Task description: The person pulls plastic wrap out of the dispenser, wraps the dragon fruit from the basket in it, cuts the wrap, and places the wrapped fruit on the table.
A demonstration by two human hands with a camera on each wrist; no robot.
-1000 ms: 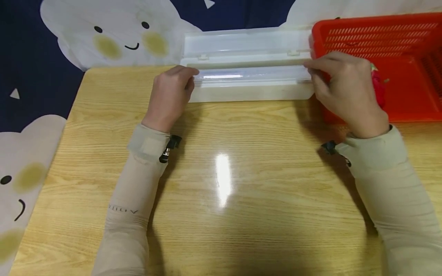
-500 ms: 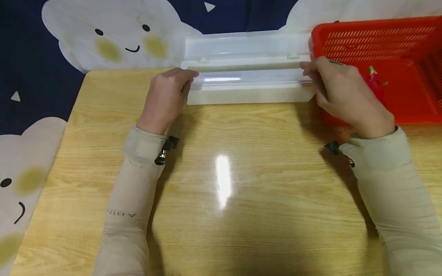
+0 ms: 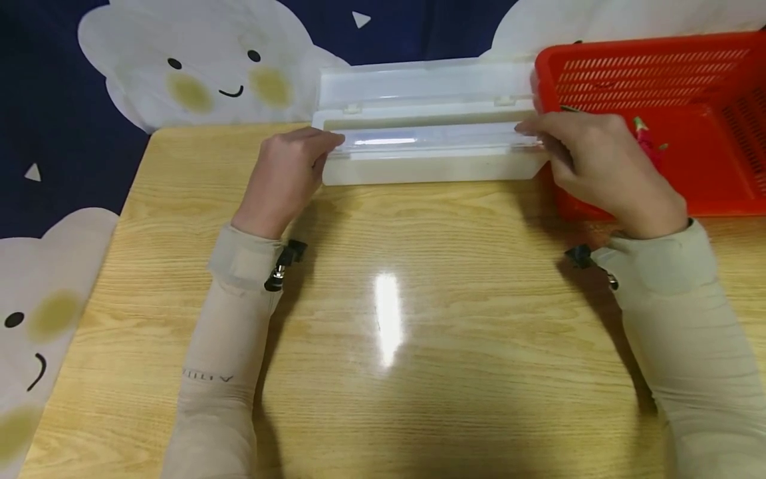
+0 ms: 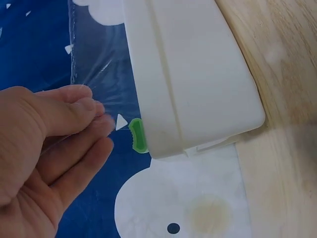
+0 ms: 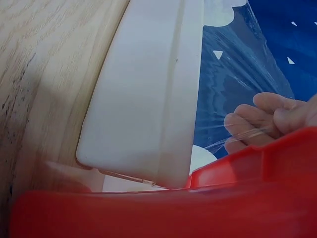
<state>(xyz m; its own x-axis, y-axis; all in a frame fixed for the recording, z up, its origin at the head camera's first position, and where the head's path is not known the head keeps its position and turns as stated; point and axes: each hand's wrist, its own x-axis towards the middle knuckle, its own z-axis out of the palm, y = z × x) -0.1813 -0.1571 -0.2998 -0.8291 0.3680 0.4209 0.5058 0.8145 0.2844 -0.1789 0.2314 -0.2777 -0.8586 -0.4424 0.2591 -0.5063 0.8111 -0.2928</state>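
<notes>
Two hands pinch the edge of a sheet of clear film above a long white box.
The left hand point(image 3: 284, 179) and right hand point(image 3: 613, 169) each grip the clear film point(image 4: 101, 57) between thumb and fingertips, stretching it from the white box point(image 3: 431, 169), which lies along the tabletop's point(image 3: 335, 372) far edge, lid raised. Just right, at that same edge, a red basket point(image 3: 652, 54) holds a pink, green-tipped item point(image 3: 644, 138), partly hidden by the right hand.

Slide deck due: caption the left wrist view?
Left hand pinching thin clear plastic film stretched beside a long white plastic box.
</notes>
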